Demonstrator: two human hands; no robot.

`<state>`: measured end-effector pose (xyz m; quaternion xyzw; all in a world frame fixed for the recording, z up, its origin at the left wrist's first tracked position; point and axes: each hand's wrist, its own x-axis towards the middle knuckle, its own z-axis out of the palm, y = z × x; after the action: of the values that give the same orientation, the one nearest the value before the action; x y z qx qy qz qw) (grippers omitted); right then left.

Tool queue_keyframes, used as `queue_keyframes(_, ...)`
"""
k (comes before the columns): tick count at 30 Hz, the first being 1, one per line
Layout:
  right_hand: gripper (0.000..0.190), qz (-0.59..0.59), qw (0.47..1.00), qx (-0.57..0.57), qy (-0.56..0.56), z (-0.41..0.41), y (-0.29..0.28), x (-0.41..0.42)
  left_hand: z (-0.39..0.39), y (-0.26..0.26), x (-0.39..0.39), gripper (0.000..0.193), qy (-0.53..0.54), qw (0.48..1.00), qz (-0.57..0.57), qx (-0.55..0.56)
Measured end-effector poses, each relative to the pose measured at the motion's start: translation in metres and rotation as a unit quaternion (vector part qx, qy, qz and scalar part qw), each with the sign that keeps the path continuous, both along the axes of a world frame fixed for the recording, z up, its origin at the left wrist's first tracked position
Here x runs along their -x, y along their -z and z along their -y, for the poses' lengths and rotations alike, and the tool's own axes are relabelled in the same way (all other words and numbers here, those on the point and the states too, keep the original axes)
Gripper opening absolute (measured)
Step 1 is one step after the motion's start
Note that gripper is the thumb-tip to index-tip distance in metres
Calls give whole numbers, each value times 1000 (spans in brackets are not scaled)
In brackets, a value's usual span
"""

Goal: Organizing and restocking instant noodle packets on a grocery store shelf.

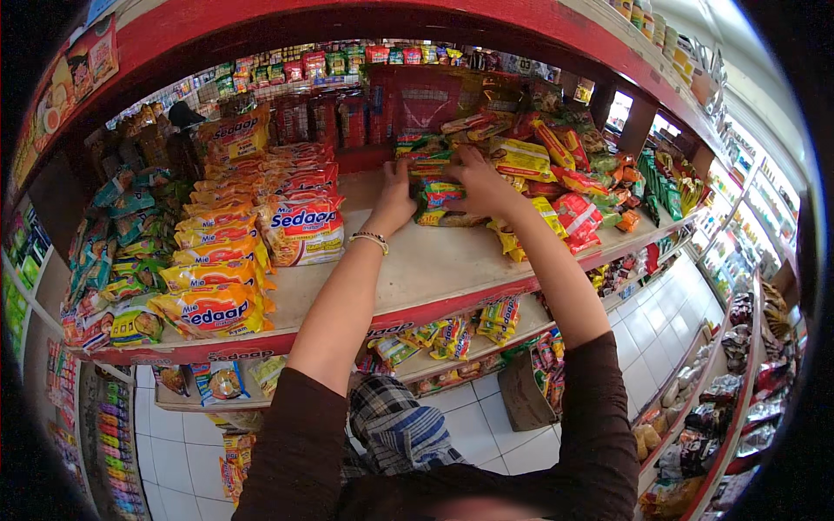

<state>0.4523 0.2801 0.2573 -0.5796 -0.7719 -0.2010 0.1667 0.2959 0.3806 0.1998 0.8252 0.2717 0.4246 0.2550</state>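
Observation:
On the wooden shelf board (417,267), a small stack of green instant noodle packets (438,195) sits between my two hands. My left hand (395,202) presses against the stack's left end, thumb and fingers upright. My right hand (481,185) grips the stack from the right, its fingers spread across the packets' right end. Left of my hands stand rows of Mie Sedaap noodle packets, white and orange-red ones (303,228) beside yellow ones (218,309). A loose heap of yellow packets (521,158) and red packets (576,218) lies just beyond my right forearm.
A red shelf beam (365,19) arches overhead. Teal packets (98,251) fill the shelf's left end. A lower shelf (417,368) holds more noodle packets. On the white tiled floor (469,410) stands a cardboard box (528,391). Another stocked shelf (700,417) is to the right.

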Motion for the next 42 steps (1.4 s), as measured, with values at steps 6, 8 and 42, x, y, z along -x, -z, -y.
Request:
queue_keyframes(6,110,-7,981,180,74,-60,-6,-16,-12,6,-5,63,-1,999,41,15)
queue_keyframes(8,120,-2,969,242,57,-69,-11,-19,-4,2,-9,63,-12,998,46,40)
queue_keyframes(42,108,-68,970,226,52,-38,-13,34,31,-21,20,38,-140,963,229,-3)
